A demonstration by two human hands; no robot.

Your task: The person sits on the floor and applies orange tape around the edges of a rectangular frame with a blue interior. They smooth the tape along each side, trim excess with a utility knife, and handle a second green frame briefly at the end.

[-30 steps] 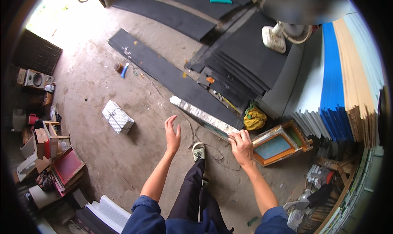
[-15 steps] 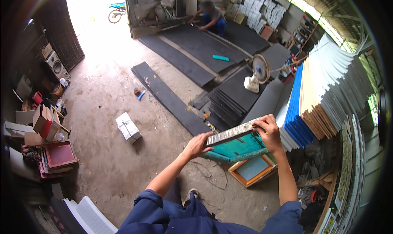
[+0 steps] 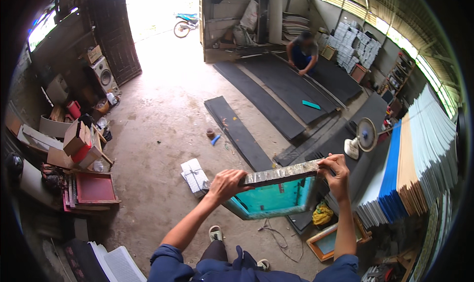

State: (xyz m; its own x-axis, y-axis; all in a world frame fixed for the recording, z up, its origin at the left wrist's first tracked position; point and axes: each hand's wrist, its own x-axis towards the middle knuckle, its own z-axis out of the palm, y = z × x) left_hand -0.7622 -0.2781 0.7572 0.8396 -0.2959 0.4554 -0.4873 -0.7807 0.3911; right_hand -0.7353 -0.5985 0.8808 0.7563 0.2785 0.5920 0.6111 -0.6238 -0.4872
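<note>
Both my hands hold a screen-printing frame point(image 3: 282, 174) up in front of me, tilted, with a worn, stained edge on top and teal mesh inside. My left hand point(image 3: 228, 184) grips its left corner, fingers over the top edge. At the right corner my right hand point(image 3: 335, 176) pinches the frame between thumb and fingers. Below my right forearm, a wooden frame with a pale panel point(image 3: 328, 242) rests on the floor. Next to it sits a yellow bundle point(image 3: 322, 214). A strapped white stack point(image 3: 194, 176) lies on the floor just beyond my left hand.
Black sheets point(image 3: 261, 97) cover the floor ahead, where a person point(image 3: 303, 55) crouches over them. To the right stand a fan point(image 3: 363, 136) and stacked coloured sheets point(image 3: 395, 168). A loose cord point(image 3: 281, 242) lies near my feet. Boxes and a red-meshed frame point(image 3: 95, 187) are at the left.
My view has turned right to left, so the room sits further right. I still hold the frame in both hands, now carried nearer the strapped stack. A foot has stepped forward.
</note>
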